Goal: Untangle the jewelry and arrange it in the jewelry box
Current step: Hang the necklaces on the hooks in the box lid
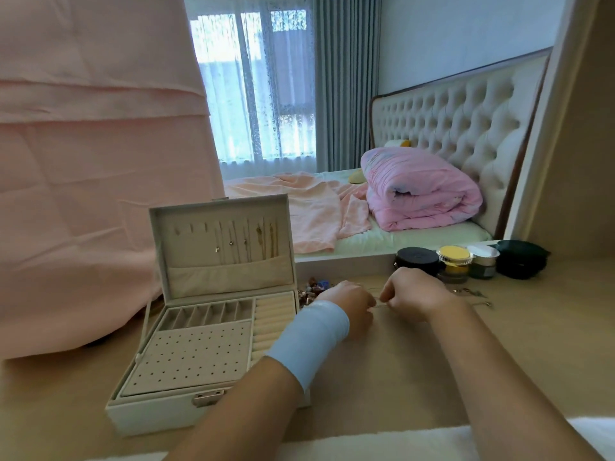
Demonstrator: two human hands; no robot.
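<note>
Few necklaces [263,241] hung in box [149,412] lid, tray slots bare. Left hand [352,304], right hand [412,294] both pinch chain [379,305] between them; pile [312,287] left.

I find the white rectangular leatherette jewelry box [149,414] open, near left on the pale wooden tabletop [432,361], with thin gold necklaces [266,237] inside its upright lid. Just right of the box are the left hand [352,304] and right hand [412,294], with a thin metal chain [377,306] between them. The tangled bead jewelry [314,287] lies behind them, and the round lidded jars [417,261] are farther right.
</note>
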